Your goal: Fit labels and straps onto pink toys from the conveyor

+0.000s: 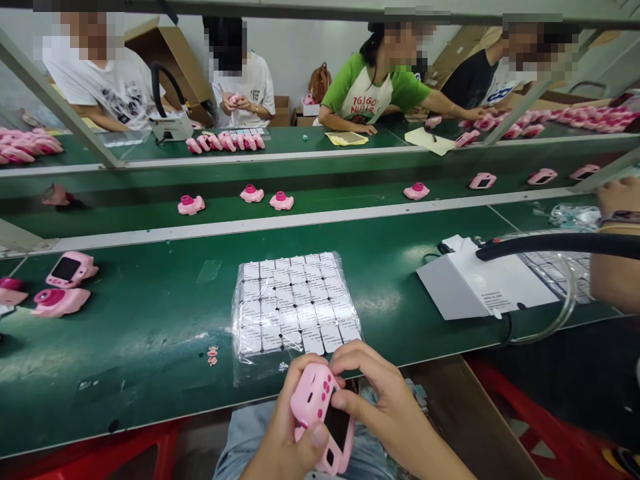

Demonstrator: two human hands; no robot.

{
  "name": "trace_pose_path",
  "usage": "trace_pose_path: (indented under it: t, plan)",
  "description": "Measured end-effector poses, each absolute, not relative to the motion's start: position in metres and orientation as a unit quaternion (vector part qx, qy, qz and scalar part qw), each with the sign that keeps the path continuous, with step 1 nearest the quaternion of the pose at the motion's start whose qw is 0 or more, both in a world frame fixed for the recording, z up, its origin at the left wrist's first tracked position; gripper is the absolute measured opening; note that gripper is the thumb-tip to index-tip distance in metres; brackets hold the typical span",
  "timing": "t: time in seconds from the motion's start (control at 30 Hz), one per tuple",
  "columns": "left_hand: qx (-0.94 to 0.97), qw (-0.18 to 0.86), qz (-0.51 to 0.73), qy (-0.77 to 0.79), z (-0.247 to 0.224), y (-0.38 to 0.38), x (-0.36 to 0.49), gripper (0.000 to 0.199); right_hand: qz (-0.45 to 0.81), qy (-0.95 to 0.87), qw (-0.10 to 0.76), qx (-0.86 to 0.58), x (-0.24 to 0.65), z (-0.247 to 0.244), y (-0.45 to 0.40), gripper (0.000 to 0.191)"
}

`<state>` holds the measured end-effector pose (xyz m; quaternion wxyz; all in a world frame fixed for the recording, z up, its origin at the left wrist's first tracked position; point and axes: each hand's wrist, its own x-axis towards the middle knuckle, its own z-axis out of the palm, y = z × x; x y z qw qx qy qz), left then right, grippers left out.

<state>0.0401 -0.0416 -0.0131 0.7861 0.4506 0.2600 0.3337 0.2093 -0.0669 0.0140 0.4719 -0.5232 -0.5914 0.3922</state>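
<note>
A pink toy camera [311,395] with a dark screen and magenta buttons is tilted above my lap, just off the bench's near edge. My left hand [295,437] wraps round its side, thumb across the front of the body. My right hand [383,393] has its thumb and fingertips closed at the camera's far edge beside the screen; whether something small sits between them is hidden. Just beyond both hands lies a stack of white label sheets [297,307] in a clear plastic bag. Left of the bag is a small pink-and-white cut-out piece [213,355].
Pink toy cameras [63,302] lie at the left of the green bench [150,320]. A white box-shaped device [480,280] with a black hose stands at right. Several cameras ride on the belt [340,193] beyond a rail. Co-workers sit opposite; another person's arm [617,253] reaches in at right.
</note>
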Motion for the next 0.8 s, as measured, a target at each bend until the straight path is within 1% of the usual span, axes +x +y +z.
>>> trace_pose_path:
  t: [0.07, 0.13, 0.27, 0.33, 0.43, 0.57, 0.8]
  plan:
    - [0.449, 0.788, 0.330, 0.262, -0.015, -0.043, 0.040, 0.059, 0.363, -0.614, 0.470, -0.520, 0.209, 0.012, -0.066, 0.013]
    - [0.454, 0.777, 0.336, 0.278, -0.016, -0.044, 0.040, 0.060, 0.290, -0.652, 0.472, -0.518, 0.209, 0.009, -0.066, 0.011]
    - [0.487, 0.714, 0.356, 0.357, -0.013, -0.047, 0.046, 0.062, 0.126, -0.718, 0.456, -0.510, 0.209, 0.007, -0.068, 0.019]
    - [0.502, 0.677, 0.363, 0.397, -0.010, -0.047, 0.050, 0.062, 0.079, -0.735, 0.436, -0.514, 0.210, 0.008, -0.069, 0.020]
    - [0.524, 0.627, 0.377, 0.436, -0.008, -0.048, 0.057, 0.058, 0.033, -0.749, 0.399, -0.528, 0.210, 0.009, -0.069, 0.018]
    - [0.543, 0.595, 0.379, 0.455, -0.010, -0.047, 0.063, 0.052, 0.018, -0.755, 0.376, -0.537, 0.209, 0.005, -0.065, 0.010]
    - [0.554, 0.583, 0.370, 0.465, -0.018, -0.044, 0.060, 0.054, 0.079, -0.747, 0.412, -0.516, 0.212, -0.007, -0.057, 0.017]
